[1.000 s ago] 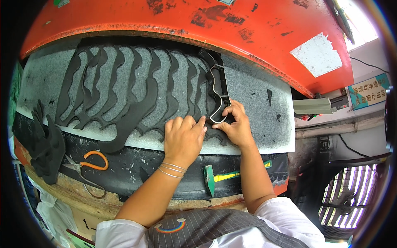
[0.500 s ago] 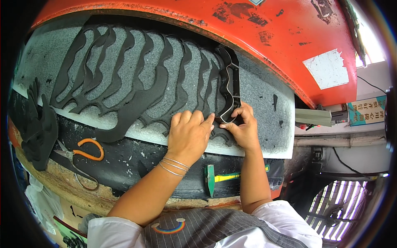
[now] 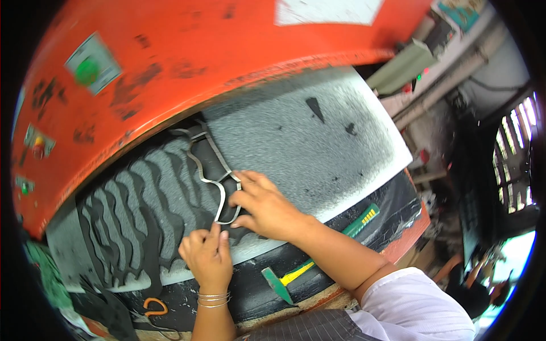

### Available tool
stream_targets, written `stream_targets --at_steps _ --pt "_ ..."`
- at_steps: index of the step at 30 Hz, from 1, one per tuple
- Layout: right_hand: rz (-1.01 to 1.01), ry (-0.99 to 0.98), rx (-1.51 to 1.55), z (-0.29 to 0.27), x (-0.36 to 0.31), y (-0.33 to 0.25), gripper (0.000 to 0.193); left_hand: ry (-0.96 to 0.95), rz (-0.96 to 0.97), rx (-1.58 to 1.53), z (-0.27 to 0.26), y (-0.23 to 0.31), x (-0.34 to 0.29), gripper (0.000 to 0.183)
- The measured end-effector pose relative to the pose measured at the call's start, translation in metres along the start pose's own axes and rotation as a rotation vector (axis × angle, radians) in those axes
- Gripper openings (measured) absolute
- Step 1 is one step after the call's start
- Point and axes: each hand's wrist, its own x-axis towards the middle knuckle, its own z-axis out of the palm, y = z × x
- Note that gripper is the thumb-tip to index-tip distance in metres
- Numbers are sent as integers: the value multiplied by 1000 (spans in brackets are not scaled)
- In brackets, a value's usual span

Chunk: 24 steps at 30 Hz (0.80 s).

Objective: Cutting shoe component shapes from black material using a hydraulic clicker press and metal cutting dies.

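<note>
A wavy-edged metal cutting die [image 3: 220,196] with cross bars lies on dark foam sheet [image 3: 207,162], beside the strips of wavy cut-out foam [image 3: 139,219]. My right hand [image 3: 264,207] grips the right side of the die near its close end, thumb and fingers on the metal edge. At the die's near tip, the index finger of my left hand [image 3: 207,258] reaches up and touches or nearly touches the metal. The thumb of that hand is held apart and its other fingers rest bent on the foam. Under the die lies a grey speckled board [image 3: 296,153] with white edges.
A green-headed hammer [image 3: 278,285] lies on the black ledge in front of the board. Orange-handled scissors [image 3: 154,307] and dark foam scraps [image 3: 108,310] are at the near left. A red machine beam [image 3: 187,62] spans the far side. People [image 3: 483,284] are at the far right.
My view has turned and shifted right, so the bench appears slanted and more board shows at right. Both hands stay at the near end of the die, the right one still gripping it.
</note>
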Motion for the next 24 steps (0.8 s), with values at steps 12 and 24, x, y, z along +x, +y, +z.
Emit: stream_targets --at_steps 12,24 --pt "-37 187 46 -23 7 12 29 -51 60 76 0 25 24 17" --pt "5 80 64 -34 5 7 24 -27 3 2 3 27 21 17"
